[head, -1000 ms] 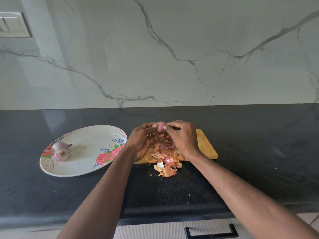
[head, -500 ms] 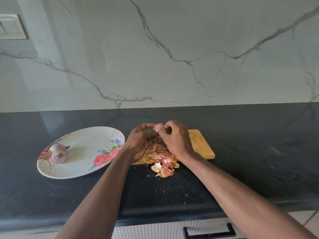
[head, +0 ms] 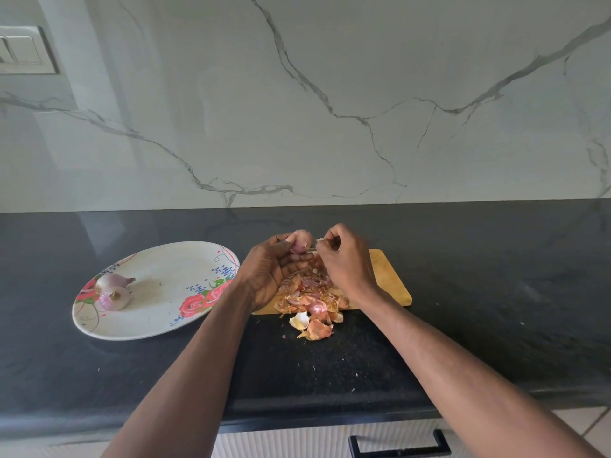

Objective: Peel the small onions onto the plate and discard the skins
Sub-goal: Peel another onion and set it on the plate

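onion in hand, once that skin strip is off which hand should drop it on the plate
Left. The left hand already grips the onion and is nearer the plate. The right hand pinches the skin strip.

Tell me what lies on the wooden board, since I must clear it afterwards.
A heap of onion skins covers the wooden board's near left part and spills onto the counter. Both hands hover above, hiding the board's far left, so anything there is unseen.
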